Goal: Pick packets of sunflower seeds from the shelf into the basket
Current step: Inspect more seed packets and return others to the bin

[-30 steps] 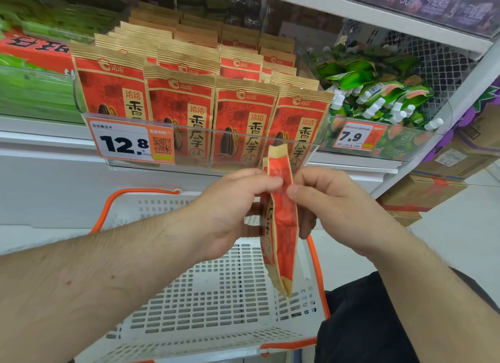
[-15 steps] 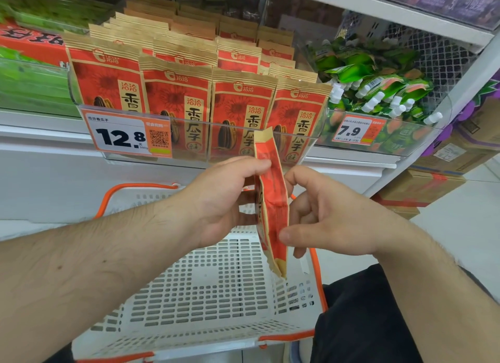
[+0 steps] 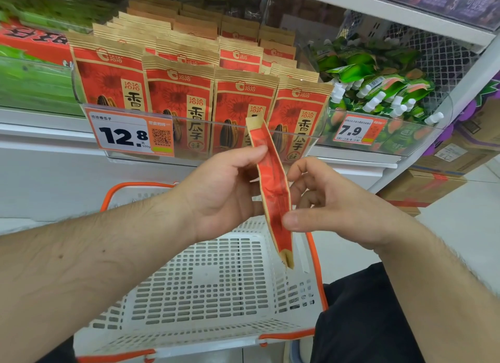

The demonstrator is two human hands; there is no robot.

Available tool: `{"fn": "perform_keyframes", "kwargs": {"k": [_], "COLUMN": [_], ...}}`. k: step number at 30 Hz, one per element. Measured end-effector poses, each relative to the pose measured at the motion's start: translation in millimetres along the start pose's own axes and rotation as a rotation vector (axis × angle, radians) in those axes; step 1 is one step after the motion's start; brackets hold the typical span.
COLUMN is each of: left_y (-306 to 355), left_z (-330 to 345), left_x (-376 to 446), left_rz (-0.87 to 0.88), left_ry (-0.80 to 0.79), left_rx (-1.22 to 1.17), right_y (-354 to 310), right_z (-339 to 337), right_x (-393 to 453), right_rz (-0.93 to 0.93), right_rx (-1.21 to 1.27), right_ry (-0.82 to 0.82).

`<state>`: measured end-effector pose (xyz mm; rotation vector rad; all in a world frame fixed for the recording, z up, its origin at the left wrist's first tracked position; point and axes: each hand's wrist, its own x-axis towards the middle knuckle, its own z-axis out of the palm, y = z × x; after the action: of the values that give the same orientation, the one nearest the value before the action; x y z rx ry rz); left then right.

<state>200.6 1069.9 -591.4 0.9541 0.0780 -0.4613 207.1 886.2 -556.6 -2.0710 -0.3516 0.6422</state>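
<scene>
packet (image 3: 273, 189) | edge-on, upright, long axis vertical | above basket (image 3: 205, 289)

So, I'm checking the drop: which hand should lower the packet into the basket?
Probably the left hand: it grips the packet up top, above the basket. The right hand only pinches its edge.

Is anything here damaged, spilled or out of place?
Nothing stands out. The sunflower seed packet, held edge-on by the left hand and right hand above the basket, looks intact.
</scene>
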Motion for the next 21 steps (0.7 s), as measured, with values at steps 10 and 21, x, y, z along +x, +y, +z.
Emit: {"fn": "perform_keyframes", "kwargs": {"k": [10,21], "left_y": [5.2,-0.8], "left_z": [5.9,-0.4], "left_x": [-4.0,0.6], "left_rz": [0.107,0.167], "left_ry": [-0.061,0.177], "left_rx": [0.018,0.250], "right_y": [-5.3,-0.2], "right_z": [20.2,18.3], "right_x": [6.0,14.3], "right_rz": [0.021,0.028], "right_rx": [0.065,0.075], "right_ry": [0.215,0.412]}}
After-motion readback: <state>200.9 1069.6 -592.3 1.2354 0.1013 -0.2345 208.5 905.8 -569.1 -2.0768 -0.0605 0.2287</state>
